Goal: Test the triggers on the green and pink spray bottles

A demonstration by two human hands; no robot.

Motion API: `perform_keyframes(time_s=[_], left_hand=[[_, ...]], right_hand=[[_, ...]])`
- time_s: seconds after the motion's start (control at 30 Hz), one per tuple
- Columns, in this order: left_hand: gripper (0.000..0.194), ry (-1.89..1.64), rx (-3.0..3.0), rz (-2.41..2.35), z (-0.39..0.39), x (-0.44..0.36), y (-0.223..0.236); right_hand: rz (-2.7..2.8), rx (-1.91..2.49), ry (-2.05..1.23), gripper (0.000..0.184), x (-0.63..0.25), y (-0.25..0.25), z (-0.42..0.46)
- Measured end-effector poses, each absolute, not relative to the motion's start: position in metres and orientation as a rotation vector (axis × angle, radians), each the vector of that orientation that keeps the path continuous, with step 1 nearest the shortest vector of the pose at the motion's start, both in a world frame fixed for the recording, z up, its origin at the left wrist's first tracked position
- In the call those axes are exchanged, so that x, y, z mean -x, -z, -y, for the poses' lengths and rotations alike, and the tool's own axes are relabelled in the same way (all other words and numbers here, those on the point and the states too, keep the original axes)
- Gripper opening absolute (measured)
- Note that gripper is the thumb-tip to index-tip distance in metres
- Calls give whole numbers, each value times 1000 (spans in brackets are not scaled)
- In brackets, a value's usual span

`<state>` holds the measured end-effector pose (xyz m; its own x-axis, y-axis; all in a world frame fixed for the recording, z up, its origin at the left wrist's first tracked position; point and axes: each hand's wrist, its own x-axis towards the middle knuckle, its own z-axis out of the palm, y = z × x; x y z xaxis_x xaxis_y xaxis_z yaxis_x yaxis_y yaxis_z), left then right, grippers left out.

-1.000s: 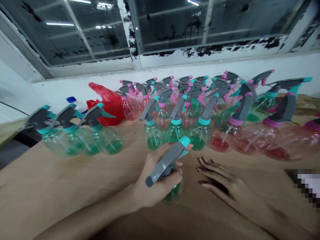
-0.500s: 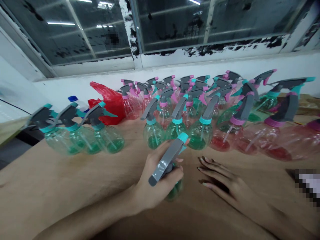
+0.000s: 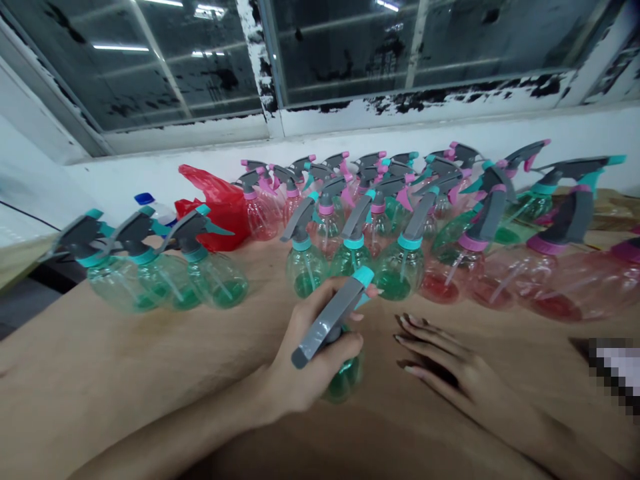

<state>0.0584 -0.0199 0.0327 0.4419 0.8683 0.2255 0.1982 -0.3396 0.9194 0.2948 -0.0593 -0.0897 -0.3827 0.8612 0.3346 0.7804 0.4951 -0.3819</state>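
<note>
My left hand is wrapped round a green spray bottle with a grey trigger head and teal nozzle, standing on the brown table. My right hand lies flat on the table just to the right of it, fingers spread, holding nothing. Directly beyond the held bottle stands a row of three green spray bottles.
Three more green bottles stand at the left. Several pink and green spray bottles crowd the back and right of the table. A red plastic bag and a blue-capped bottle sit by the white wall under the window.
The held bottle has shifted slightly within my left hand, the trigger head tilting a little. My right hand has stayed flat in place.
</note>
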Motion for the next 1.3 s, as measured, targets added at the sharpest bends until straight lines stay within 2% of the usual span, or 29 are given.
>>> perform_keyframes(time_s=[0.3, 0.6, 0.9, 1.3], left_hand=[[28, -934, -1897, -1048, 19, -59, -36], [22, -961, -1897, -1015, 21, -58, -38], [43, -932, -1936, -1033, 21, -57, -34], [49, -983, -1843, -1024, 21, -59, -28]], right_hand=[[2224, 1345, -233, 37, -295, 92, 59], [2247, 1365, -231, 38, -295, 92, 59], [2250, 1351, -215, 38, -297, 93, 59], [2249, 1342, -224, 37, -297, 93, 59]])
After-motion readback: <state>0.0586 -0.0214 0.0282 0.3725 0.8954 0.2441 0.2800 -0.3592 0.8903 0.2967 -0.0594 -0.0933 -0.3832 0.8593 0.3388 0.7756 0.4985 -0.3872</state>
